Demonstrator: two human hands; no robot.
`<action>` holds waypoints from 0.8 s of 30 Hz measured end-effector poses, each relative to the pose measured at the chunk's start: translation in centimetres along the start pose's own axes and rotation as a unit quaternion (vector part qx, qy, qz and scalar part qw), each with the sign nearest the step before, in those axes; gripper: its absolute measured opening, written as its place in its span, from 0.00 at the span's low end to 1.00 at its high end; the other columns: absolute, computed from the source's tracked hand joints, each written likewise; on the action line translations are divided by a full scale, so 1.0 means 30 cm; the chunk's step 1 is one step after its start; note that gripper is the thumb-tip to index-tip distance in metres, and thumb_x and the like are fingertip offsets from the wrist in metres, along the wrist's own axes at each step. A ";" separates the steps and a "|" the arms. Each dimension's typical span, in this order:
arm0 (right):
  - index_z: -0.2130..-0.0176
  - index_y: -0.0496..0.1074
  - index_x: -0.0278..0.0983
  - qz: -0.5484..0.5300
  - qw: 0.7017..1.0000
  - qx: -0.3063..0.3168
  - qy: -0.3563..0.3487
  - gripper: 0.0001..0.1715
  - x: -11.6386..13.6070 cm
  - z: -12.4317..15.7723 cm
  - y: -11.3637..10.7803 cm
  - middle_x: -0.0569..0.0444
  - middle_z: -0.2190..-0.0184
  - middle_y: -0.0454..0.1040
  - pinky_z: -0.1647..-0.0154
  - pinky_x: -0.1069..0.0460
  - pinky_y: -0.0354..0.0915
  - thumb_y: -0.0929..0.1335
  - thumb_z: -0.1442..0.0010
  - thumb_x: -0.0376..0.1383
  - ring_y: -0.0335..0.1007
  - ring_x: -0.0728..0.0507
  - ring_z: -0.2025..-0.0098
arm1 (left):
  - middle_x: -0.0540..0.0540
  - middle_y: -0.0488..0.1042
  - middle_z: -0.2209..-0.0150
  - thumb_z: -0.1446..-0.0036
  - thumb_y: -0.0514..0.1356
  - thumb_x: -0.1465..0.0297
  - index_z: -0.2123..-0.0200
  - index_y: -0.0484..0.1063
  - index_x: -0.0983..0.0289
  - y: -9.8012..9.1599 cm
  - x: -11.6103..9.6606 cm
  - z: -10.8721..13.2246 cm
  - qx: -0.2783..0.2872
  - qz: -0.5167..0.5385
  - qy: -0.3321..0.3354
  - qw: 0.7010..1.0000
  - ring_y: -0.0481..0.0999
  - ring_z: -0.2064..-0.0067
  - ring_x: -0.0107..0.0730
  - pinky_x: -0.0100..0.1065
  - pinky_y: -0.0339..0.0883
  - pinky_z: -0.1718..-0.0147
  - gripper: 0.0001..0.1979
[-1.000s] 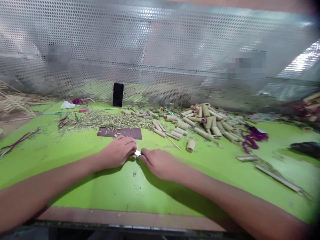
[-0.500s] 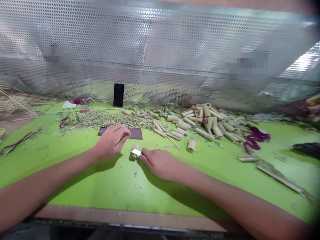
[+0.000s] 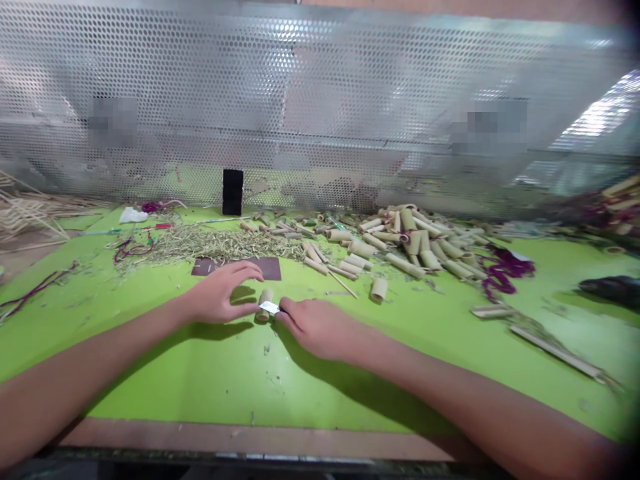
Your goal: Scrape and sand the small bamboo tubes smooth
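- Several pale split-cane strips (image 3: 30, 217) lie piled at the far left, off the green counter (image 3: 150, 380).
- Dark red cord (image 3: 133, 252) lies in loose loops beside a long heap of grassy bamboo shavings (image 3: 200, 244).
- A dark brown rectangular sheet (image 3: 235, 267) lies flat just below the shavings, with the left hand's fingertips (image 3: 255, 272) just above its near edge.
- The left hand (image 3: 217, 297) has a wide grip, fingers arched and holding nothing visible, just beside the tube.
- A short bamboo tube (image 3: 265, 297) stands slightly tilted on the counter between both hands, touched by the blade.
- A small, bright flat blade (image 3: 269, 307) lies against the tube's lower part.
- The right hand (image 3: 317, 327) has a narrow grip, pinching the blade's near end between its fingers.
- Cut bamboo tubes (image 3: 410, 247) lie heaped farther back, right of the hands.
- Purple cord (image 3: 503, 275) lies tangled beyond them.
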State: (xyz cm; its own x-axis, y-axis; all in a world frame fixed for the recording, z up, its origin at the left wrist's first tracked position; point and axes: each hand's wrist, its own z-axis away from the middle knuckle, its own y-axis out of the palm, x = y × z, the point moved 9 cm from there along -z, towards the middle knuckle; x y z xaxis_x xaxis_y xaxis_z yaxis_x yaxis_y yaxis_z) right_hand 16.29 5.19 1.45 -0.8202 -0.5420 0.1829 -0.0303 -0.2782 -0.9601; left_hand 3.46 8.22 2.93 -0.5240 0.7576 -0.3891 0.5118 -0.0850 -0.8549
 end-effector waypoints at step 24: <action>0.49 0.70 0.34 0.106 0.993 0.001 0.055 0.23 -0.018 -0.032 -0.019 0.44 0.64 0.81 0.71 0.48 0.54 0.53 0.24 0.42 0.77 0.36 0.65 | 0.57 0.75 0.54 0.45 0.71 0.64 0.51 0.71 0.62 0.085 -0.025 -0.024 0.010 0.116 -0.042 0.992 0.76 0.52 0.43 0.44 0.71 0.52 0.20</action>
State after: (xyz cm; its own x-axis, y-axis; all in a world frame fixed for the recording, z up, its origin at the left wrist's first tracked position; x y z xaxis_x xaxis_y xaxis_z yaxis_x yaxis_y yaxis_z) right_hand 16.20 6.42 1.69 -0.8654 -0.4989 -0.0468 0.1500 -0.1689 -0.9741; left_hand 5.64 7.91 1.29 -0.4482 0.6603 -0.6026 0.6123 -0.2644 -0.7451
